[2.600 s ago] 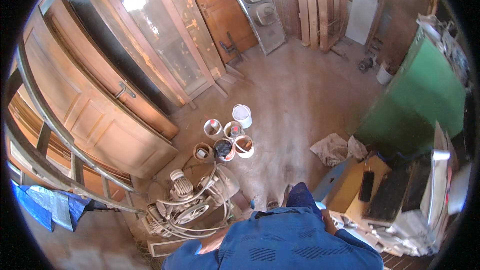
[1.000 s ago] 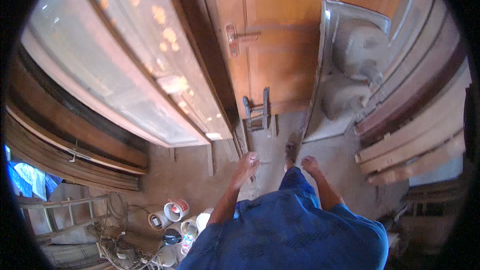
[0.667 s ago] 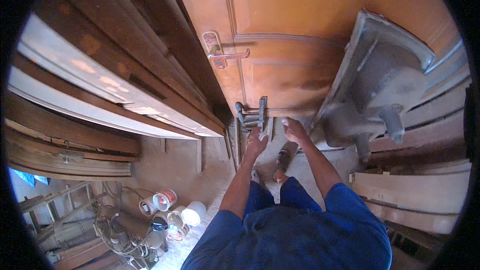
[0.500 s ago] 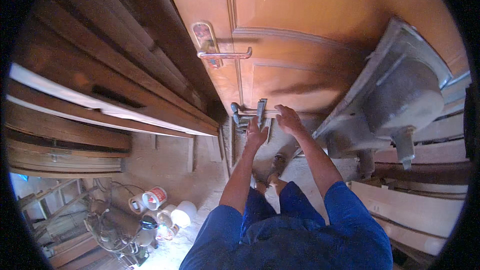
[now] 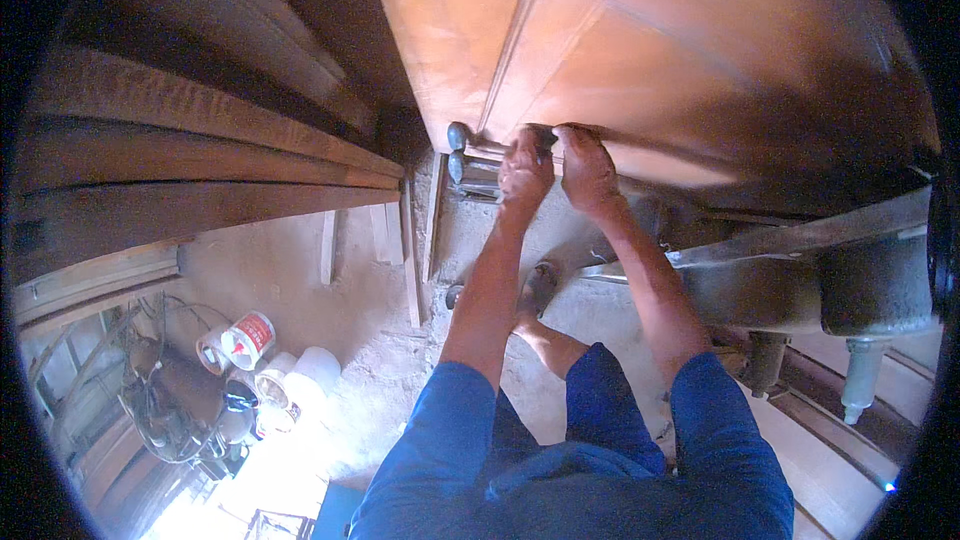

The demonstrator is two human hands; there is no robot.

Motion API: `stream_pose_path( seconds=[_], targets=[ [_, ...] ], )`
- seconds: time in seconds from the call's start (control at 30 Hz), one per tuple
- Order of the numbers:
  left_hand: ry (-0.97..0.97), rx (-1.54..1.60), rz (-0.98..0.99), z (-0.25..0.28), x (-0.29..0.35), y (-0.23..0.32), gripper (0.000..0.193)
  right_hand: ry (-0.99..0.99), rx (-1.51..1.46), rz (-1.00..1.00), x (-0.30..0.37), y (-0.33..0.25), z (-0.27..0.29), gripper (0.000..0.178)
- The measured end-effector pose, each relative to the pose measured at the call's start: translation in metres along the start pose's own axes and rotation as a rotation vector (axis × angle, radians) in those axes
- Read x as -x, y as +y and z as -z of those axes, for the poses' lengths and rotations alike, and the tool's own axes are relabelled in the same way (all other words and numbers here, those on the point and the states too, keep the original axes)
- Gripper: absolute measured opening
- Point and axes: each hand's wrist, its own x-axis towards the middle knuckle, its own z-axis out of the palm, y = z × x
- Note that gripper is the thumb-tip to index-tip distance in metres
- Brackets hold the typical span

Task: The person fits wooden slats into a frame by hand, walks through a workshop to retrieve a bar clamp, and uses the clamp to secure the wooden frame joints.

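Both hands meet at the low edge of a brown panelled wooden door [image 5: 460,50] that leans ahead of me. My left hand [image 5: 526,172] is closed on the dark metal end of a bar clamp [image 5: 543,136]. Against the same dark end, the fingers of my right hand [image 5: 588,172] are curled, partly hiding it. Just left of my hands, two dark rounded clamp handles [image 5: 457,136] stick out, one below the other, with metal bars running right from them. How the clamp's jaws sit is hidden by my fingers.
Stacked boards [image 5: 200,180] fill the left side, with narrow wooden strips [image 5: 412,260] standing on the dusty floor. Grey sink basins [image 5: 880,285] hang at the right. Buckets [image 5: 248,338] and a compressor-like machine [image 5: 160,385] stand at the lower left.
My hands, apart and looser before, have come together and closed on the clamp's dark end. My view has shifted, so the door handle has left the picture and only its plate's lower end shows.
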Motion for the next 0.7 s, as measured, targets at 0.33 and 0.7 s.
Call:
stream_pose_path(
  seconds=[0.33,0.7],
  targets=[
    [-0.049,0.100,0.169,0.018,0.123,0.010,0.029,0.107,0.200,0.032,-0.009,-0.004,-0.009,0.036],
    [0.015,0.121,0.160,0.034,0.149,0.008,0.027,-0.320,0.266,0.002,-0.014,-0.006,-0.007,0.030]
  ],
)
